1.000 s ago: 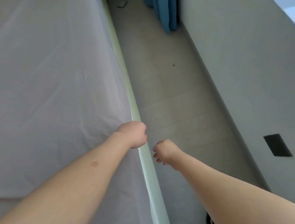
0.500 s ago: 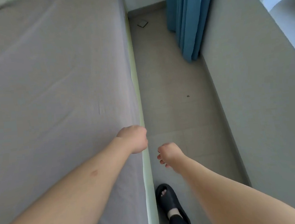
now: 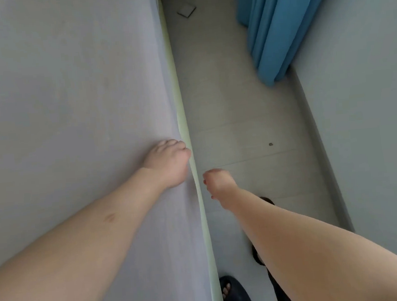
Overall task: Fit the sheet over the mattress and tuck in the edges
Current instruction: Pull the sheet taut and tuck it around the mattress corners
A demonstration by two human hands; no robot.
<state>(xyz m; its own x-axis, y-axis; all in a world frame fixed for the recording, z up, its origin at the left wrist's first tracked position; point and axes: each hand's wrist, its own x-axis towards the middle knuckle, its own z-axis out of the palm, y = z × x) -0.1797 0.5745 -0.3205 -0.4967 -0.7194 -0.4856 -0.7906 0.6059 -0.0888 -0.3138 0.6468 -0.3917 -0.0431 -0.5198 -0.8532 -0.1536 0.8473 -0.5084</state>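
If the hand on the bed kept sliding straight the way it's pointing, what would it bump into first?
Probably nothing soon. The left hand points along the edge of the sheet, beside the pale green strip. That way looks clear to the picture's top, though depth is hard to judge.

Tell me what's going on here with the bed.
A person is making the bed. The grey sheet already lies fairly smooth over the mattress, with a pale green strip of the bed showing below its edge. The left hand presses on the sheet right at that side edge, fingers curled over it. The right hand is loosely closed beside the bed, over the floor, holding nothing visible.
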